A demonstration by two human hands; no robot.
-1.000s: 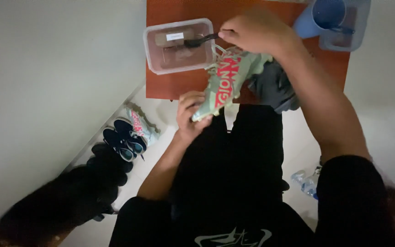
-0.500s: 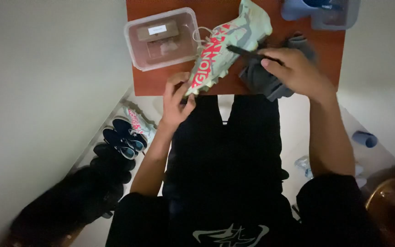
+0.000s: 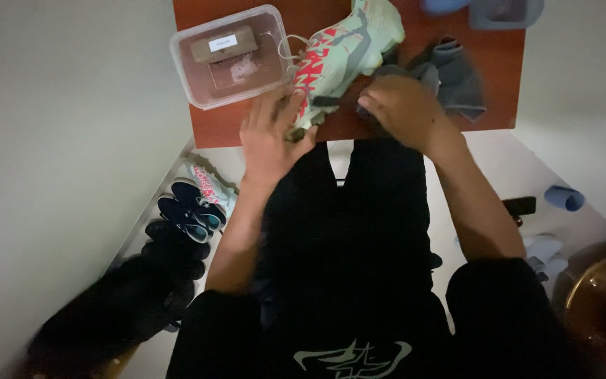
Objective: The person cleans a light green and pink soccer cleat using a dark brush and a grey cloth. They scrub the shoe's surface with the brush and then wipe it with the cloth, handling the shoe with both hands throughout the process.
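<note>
- Mint-green football boot (image 3: 341, 56) with red and pink markings lies on its side on the reddish-brown table (image 3: 261, 126), toe end pointing toward the far edge, heel end at the near edge.
- Left hand (image 3: 271, 137) rests flat against the heel end of the boot, fingers spread and extended, palm down; it presses or steadies the boot and is not closed around it.
- Right hand (image 3: 405, 109) sits just right of the boot, fingers curled down onto a dark grey cloth (image 3: 450, 74) bunched on the table; the grip appears closed on the cloth, though the fingertips are hidden beneath the hand.
- Grey cloth extends from under the right hand toward the far right of the table and touches the boot's side.
- Clear plastic container (image 3: 229, 56) stands on the table's left part, just beside the boot; a brown block-shaped item with a white label lies inside.
- White lace (image 3: 290, 48) of the boot loops over the container's right rim.
- Blue objects sit at the table's far right edge, partly cut off by the frame.
- Floor, left of the table: a row of shoes (image 3: 191, 210) along the wall, dark pairs and one light green pair.
- Person wears black clothing and stands close against the near edge of the table.
</note>
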